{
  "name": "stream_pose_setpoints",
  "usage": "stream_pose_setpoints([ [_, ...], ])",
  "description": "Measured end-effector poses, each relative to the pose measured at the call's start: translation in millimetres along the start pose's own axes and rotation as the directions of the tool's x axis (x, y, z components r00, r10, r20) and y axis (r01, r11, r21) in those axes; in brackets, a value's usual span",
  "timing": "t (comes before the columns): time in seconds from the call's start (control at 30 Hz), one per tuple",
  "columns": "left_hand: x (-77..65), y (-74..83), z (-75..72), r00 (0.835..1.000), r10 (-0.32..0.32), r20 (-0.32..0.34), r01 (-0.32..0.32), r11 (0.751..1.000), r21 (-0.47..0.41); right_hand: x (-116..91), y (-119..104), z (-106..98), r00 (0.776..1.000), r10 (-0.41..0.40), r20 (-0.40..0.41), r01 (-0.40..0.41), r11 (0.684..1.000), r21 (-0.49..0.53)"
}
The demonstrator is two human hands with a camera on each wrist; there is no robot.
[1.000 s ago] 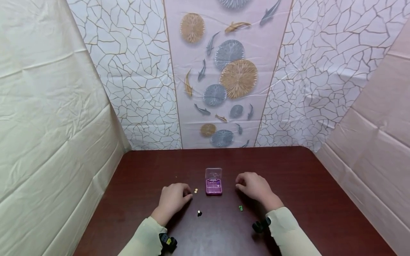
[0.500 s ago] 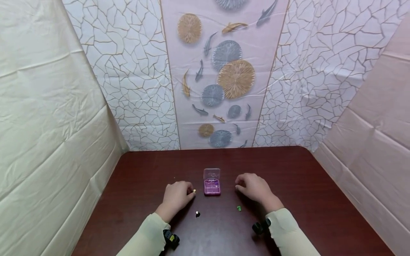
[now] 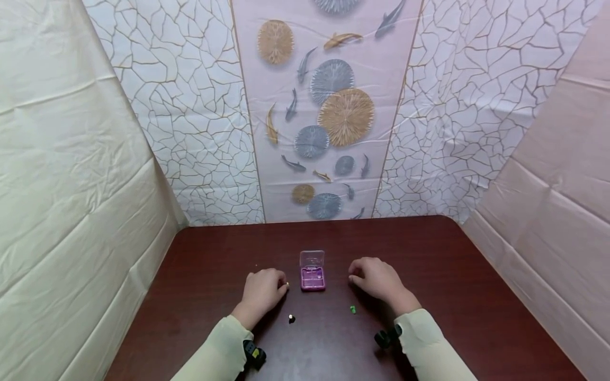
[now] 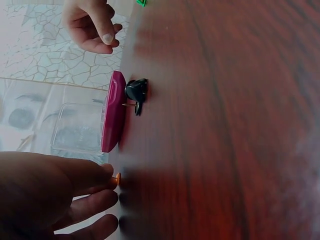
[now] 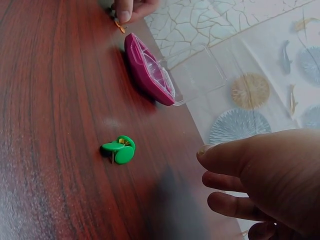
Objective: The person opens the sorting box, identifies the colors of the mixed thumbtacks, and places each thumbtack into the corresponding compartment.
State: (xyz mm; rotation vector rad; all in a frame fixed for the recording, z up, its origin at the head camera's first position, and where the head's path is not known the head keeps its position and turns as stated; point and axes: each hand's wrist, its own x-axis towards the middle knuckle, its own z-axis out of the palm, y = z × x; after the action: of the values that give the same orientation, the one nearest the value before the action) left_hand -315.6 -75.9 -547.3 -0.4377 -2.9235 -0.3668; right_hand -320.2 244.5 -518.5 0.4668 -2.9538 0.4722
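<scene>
My left hand (image 3: 265, 291) is low over the table, its thumb and finger pinching an orange-gold thumbtack (image 4: 118, 179) at the tabletop. The fingers partly hide the gold tacks there. Right of it lies a purple compartment box (image 3: 312, 279), its clear lid (image 3: 312, 258) standing up and back. My right hand (image 3: 376, 276) rests beyond the box's right side, fingers loosely curled around nothing. A small cluster of green thumbtacks (image 5: 120, 150) lies in front of the right hand. Black thumbtacks (image 4: 136, 92) lie nearer me, between the two hands.
The dark red-brown table (image 3: 229, 243) has rounded far corners. A patterned cloth (image 3: 329, 132) hangs behind it, and pale cloths (image 3: 71, 211) hang at the sides. A tiny speck (image 3: 256, 265) lies beyond my left hand.
My left hand has moved right to the gold tacks and its fingertips have closed on one. The right hand has stayed still. The head view has shifted slightly.
</scene>
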Motion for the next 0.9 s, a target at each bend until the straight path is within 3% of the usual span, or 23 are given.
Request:
stream_pose_setpoints([
  [0.37, 2.5, 1.5, -0.9, 1.000, 0.027, -0.012, -0.027, 1.000, -0.003, -3, 3, -1, 1.000, 0.012, 0.005, -0.012, 1.000, 0.004],
  [0.63, 4.1, -8.5, -8.0, 0.999, -0.014, -0.037, 0.015, 1.000, 0.021, -4, 5, 3, 1.000, 0.006, -0.009, -0.006, 1.000, 0.003],
  [0.9, 12.1, -11.3, -11.4, 0.988, 0.017, -0.153, -0.016, 1.000, 0.009, -3, 6, 5, 1.000, 0.005, -0.011, -0.005, 1.000, 0.010],
])
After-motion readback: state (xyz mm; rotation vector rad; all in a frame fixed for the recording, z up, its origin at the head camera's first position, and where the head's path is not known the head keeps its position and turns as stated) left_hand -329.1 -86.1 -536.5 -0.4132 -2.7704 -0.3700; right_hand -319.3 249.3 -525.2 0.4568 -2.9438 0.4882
